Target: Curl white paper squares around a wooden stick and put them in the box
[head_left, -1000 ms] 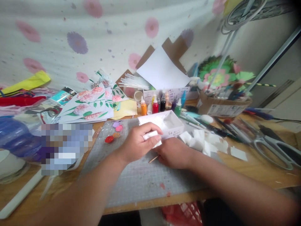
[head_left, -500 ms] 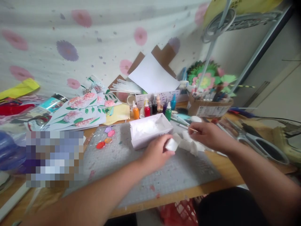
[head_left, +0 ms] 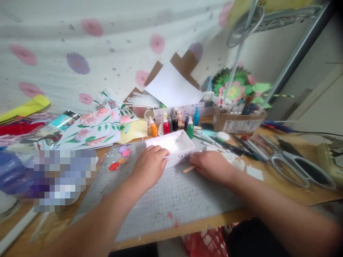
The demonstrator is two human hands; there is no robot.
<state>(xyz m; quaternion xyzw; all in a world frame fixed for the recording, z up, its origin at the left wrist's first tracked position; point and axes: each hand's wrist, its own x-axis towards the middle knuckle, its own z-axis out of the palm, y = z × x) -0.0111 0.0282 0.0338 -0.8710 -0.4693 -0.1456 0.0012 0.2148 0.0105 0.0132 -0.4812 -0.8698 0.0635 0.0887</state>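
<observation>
A white open-topped box (head_left: 174, 160) with handwriting on its front rests on the grey cutting mat (head_left: 160, 207); some white material lies inside. My left hand (head_left: 150, 162) grips the box's left front wall, its fingers bent over the rim. Close to the right front corner, my right hand (head_left: 211, 165) is closed on a flat wooden stick (head_left: 189, 169), whose end pokes out to the left. Whether the right hand touches the box, I cannot tell. Crumpled white tissue (head_left: 237, 161) lies past the right hand, and a white square piece (head_left: 254, 173) is beside it.
Several paint bottles (head_left: 166, 126) stand behind the box. Paint blobs (head_left: 114, 166) sit on plastic at the left. Large scissors (head_left: 292, 166), brushes (head_left: 211, 137) and a cardboard box of tools (head_left: 237, 121) are to the right. Flower paintings (head_left: 91, 126) lie back left.
My left hand has let go of the white piece and moved left onto the box. My right hand has come left and down toward the box with the stick. A white square now lies at right.
</observation>
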